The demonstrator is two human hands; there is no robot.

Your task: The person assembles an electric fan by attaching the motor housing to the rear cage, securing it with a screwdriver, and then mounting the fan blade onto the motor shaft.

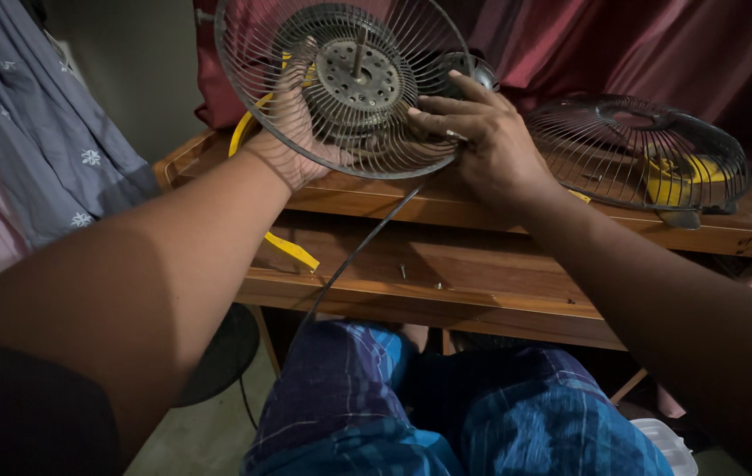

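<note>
A round wire fan guard [252,70] with a dusty metal hub and shaft [356,78] at its centre stands tilted above a wooden table [481,264]. My left hand [292,132] is behind the wires, gripping the guard at its lower left rim. My right hand [481,141] grips the guard's lower right edge, fingers pointing left toward the hub. The fan's dark motor housing [468,70] shows behind my right hand. A thin dark cord [354,256] hangs from the fan down to my lap.
A second wire guard [649,150] lies flat on the table at right over a yellow part [675,181]. A yellow curved strip [292,251] hangs at the table's left. Red cloth is behind, grey cloth at left, a white plastic container [666,441] by my knee.
</note>
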